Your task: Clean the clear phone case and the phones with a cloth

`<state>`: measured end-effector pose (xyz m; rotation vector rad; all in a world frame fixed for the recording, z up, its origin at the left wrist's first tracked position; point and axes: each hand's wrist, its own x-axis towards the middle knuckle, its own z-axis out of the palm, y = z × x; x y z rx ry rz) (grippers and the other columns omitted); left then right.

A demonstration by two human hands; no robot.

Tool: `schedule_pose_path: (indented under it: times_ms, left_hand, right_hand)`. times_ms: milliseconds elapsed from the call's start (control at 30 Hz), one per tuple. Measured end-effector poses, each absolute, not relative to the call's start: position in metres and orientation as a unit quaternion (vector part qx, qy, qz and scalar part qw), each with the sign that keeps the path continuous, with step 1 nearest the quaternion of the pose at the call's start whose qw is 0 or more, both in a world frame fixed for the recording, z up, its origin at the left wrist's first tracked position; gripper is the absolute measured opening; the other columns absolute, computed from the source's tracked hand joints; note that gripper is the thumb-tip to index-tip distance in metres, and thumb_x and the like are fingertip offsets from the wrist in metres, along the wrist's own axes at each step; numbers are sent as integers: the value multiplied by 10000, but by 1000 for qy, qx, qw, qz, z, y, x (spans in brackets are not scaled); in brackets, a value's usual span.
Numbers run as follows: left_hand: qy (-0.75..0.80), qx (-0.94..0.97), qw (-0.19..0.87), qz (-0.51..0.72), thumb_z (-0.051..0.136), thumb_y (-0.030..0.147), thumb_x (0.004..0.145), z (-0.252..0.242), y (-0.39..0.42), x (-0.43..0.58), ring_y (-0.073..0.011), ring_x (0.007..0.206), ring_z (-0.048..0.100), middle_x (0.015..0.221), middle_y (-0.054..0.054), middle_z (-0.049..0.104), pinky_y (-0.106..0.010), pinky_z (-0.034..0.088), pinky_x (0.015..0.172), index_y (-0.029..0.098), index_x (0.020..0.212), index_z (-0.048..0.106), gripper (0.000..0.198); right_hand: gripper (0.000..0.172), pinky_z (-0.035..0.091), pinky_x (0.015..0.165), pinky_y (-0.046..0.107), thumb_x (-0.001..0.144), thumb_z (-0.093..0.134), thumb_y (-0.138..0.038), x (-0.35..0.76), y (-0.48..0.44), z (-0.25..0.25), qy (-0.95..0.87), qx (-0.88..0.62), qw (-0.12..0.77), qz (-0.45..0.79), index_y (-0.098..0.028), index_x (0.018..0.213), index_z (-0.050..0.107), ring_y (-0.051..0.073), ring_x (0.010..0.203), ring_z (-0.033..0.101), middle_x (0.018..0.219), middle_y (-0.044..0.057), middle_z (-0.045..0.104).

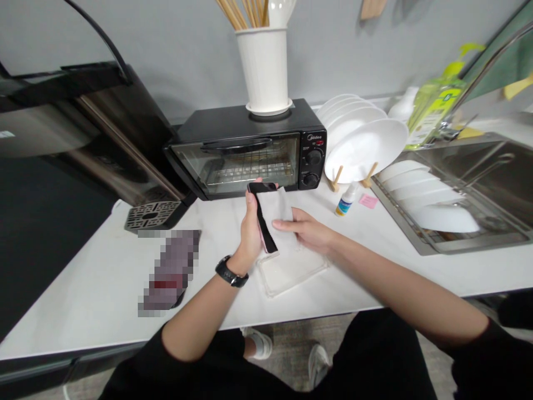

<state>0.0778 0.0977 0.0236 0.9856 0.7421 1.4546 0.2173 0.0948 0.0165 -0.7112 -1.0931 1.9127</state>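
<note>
My left hand is wrapped round a smartphone with a black face and a pinkish edge, held tilted above the counter. A white wipe lies over much of the phone's face. My right hand grips this wipe, thumb on top, at the phone's right side; its other fingers are partly hidden. Just below both hands, a clear phone case rests on the white counter. To the right stands a small spray bottle with a blue and yellow label, near a pink paper note.
Behind my hands is a black toaster oven bearing a white utensil holder. A dark machine and a pixelated object are at left. White plates and a sink with dishes lie right.
</note>
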Motion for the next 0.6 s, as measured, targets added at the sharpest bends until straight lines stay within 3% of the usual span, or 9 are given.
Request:
schedule_pose_path:
  times_ms: [100,300,500,600]
  left_hand:
    - [294,418,592,623,529,665,1010,25,98,78,-257,1343,644,1467,-55,664,-424,482,1169,328,1545,480,635]
    - [311,439,563,627,526,655,1015,19,100,80,-250,1388,607,1482,-53,651,-412,496,1153,323,1512,509,598]
    - [318,430,552,640,528,681,1000,27,98,79,-270,1342,645,1469,-65,658,-411,541,1099,324,1509,503,623]
    - [319,417,556,644,530,673,1003,31,98,77,-270,1324,658,1450,-62,671,-413,549,1085,318,1496,517,607]
  right_hand:
    - [535,591,886,310,665,982,-403,215,91,20,-460,-290,423,725,-182,1091,744,188,910,738,1057,40,803]
    - [496,598,776,303,756,876,-603,214,91,17,-424,-337,443,714,-167,964,765,206,837,745,919,52,807]
    - [512,612,791,294,634,996,-388,222,93,23,-450,-260,367,772,-189,1041,757,173,803,753,966,25,810]
    - [476,581,658,249,707,915,-585,220,93,17,-466,-300,359,751,-163,874,772,147,660,719,802,30,791]
